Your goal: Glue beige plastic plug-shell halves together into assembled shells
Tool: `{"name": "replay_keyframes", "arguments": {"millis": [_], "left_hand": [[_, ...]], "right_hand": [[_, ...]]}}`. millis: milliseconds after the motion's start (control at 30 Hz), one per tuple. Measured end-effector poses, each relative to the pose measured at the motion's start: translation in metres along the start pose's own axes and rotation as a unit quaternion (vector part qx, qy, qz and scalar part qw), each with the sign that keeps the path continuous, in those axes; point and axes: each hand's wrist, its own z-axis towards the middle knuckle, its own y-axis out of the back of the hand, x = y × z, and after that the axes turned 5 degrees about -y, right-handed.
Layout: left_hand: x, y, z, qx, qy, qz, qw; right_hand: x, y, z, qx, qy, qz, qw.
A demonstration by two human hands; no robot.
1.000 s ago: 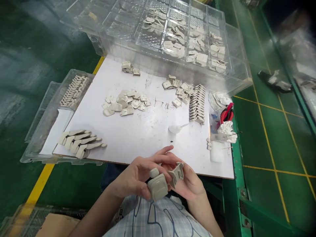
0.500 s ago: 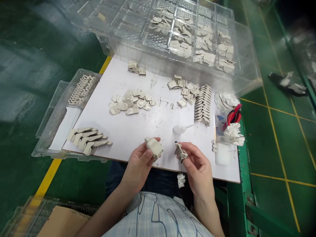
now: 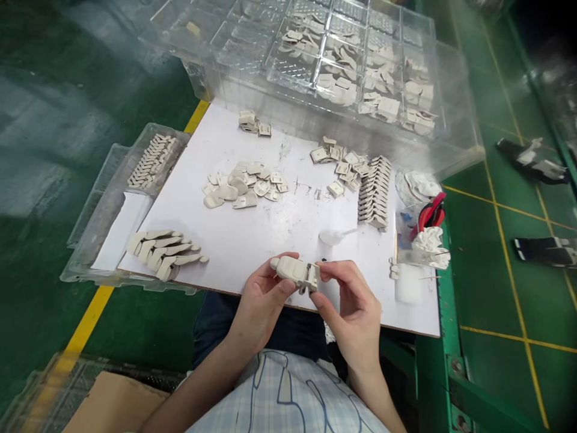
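Observation:
Between thumb and fingers, my left hand [image 3: 264, 297] grips a rounded beige plastic part [image 3: 291, 269] with a small knob at its left end. My right hand [image 3: 349, 307] pinches a smaller beige plastic bracket [image 3: 312, 276] by its right side. The two pieces meet end to end above the table's front edge; whether they are locked together I cannot tell. Behind my hands, a small white squeeze bottle [image 3: 331, 237] with a thin nozzle lies on the white tabletop [image 3: 270, 231]. A dark speck lies beside my right fingers.
Loose beige covers [image 3: 243, 185] lie mid-table. Longer joined parts [image 3: 164, 252] rest front left, and a neat row of parts [image 3: 375, 192] stands right. Red-handled pliers [image 3: 429, 213] lie at the right edge. Clear compartment trays [image 3: 342, 60] with parts border the back.
My hands have come together. The bracket in my right hand has moved left against the end of the rounded part, which has turned to lie more level.

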Motion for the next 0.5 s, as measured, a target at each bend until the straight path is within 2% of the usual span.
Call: {"name": "replay_keyframes", "arguments": {"millis": [333, 500], "left_hand": [[0.0013, -0.0002, -0.0017, 0.001, -0.006, 0.032, 0.999], [0.0033, 0.0017, -0.0017, -0.012, -0.035, 0.060, 0.997]], "right_hand": [[-0.0001, 0.0004, 0.0018, 0.000, 0.001, -0.023, 1.000], [0.0026, 0.0023, 0.0044, 0.038, -0.005, -0.039, 0.998]]}}
